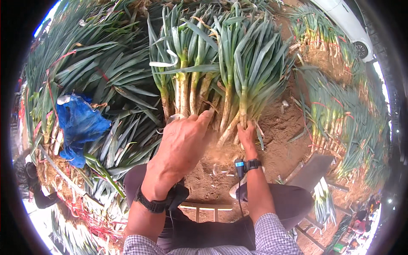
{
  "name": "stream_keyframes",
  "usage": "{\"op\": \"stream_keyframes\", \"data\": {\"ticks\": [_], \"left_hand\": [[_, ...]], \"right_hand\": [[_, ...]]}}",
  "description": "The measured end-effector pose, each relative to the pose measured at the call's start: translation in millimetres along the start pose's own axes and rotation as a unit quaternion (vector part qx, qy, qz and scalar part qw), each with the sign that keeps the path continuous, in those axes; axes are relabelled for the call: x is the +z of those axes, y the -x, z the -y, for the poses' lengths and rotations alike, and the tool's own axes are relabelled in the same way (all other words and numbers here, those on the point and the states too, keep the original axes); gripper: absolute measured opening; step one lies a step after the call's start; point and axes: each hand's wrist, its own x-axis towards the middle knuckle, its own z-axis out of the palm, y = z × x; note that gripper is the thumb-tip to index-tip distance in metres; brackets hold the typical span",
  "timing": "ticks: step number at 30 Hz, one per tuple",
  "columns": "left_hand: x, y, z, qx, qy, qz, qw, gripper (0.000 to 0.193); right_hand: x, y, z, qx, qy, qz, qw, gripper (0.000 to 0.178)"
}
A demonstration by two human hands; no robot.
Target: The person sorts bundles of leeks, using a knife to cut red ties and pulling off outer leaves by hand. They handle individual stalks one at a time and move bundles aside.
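A row of thick green onions (229, 63) lies in front of me, leaves pointing away and pale stalks toward me. My right hand (247, 134) is closed round the lower end of a stalk at the right side of the row. Over the stalk ends at the left part of the row, my left hand (182, 138) is closed, its knuckles up. The back of that hand hides whatever its fingers hold. A white curved strip (165, 61) lies across the leaves above my left hand.
Loose green onions (123, 80) are heaped to the left, with a torn blue plastic bag (80, 125) on them. Bundles tied with red string (331, 114) stand at the right on sandy soil (280, 131). A white car (346, 23) is at the far right.
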Motion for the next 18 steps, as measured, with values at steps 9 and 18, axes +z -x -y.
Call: {"op": "stream_keyframes", "data": {"ticks": [9, 18], "left_hand": [[-10.5, 11.2, 9.5, 0.01, -0.004, -0.038, 0.999, 0.022], [-1.8, 3.4, 5.5, -0.005, 0.033, 0.006, 0.999, 0.034]], "right_hand": [[10.8, 9.1, 54.0, -0.098, 0.032, -0.027, 0.994, 0.061], [75.8, -63.3, 65.8, -0.03, 0.008, -0.006, 0.999, 0.055]]}}
